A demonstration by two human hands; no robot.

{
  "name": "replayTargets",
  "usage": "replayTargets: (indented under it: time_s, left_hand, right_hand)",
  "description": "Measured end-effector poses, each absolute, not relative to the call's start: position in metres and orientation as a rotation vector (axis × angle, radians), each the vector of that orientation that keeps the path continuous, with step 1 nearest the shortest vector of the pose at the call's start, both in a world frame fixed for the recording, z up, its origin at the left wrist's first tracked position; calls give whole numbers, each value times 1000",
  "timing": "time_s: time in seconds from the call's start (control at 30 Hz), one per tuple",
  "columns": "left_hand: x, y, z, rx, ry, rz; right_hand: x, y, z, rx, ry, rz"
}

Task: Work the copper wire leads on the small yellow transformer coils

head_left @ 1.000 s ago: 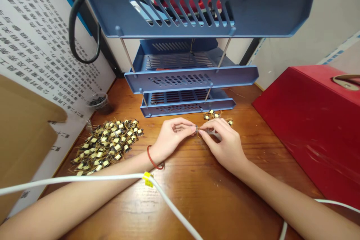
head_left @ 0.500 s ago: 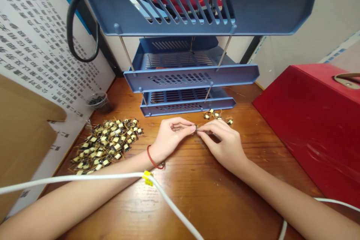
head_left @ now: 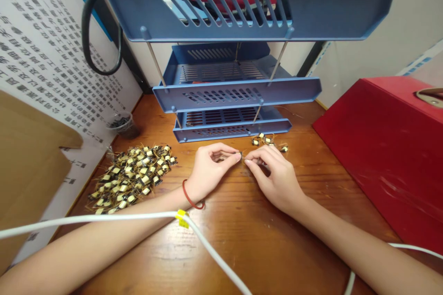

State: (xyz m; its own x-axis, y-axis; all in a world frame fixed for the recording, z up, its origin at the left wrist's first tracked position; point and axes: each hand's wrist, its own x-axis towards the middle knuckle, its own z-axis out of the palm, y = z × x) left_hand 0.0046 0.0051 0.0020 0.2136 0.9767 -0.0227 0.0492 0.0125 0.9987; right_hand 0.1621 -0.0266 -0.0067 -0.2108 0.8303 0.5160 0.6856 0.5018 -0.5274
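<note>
My left hand [head_left: 212, 166] is closed in a pinch on a small wire-wound transformer [head_left: 241, 153], mostly hidden by the fingertips. Just to its right, the thumb and forefinger of my right hand [head_left: 273, 173] are pressed together on what looks like a thin copper lead of that part. A narrow gap separates the two sets of fingertips. Beside my left forearm lies a heap of similar small transformers [head_left: 133, 175], with yellow tape, black bases and loose copper wires. Several more transformers [head_left: 267, 141] sit beyond my right hand.
A blue three-tier tray rack [head_left: 238, 94] stands behind my hands. A clear cup of dark bits [head_left: 121, 123] is at the back left. On the right stands a red case [head_left: 367, 147]. A white cable [head_left: 214, 251] crosses in front of my left forearm.
My right fingertips have drawn slightly away from my left ones, widening the gap. Less of the transformer shows at the left fingertips.
</note>
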Motion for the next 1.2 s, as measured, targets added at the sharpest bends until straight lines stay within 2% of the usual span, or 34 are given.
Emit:
replayTargets:
  time_s: [0.57, 0.7, 0.93, 1.2]
  left_hand:
    - [5, 5, 1, 1392, 1108, 1060]
    - [4, 9, 0, 1281, 1028, 975]
    - [2, 11, 0, 1251, 945, 919]
    - [2, 10, 0, 1279, 917, 910]
  right_hand:
    - [159, -30, -6, -1161, -1986, 228]
    - [163, -29, -4, -1216, -1843, 432]
    - [169, -16, -11, -1241, -1568, 1040]
    - [171, -13, -6, -1189, -1515, 1161]
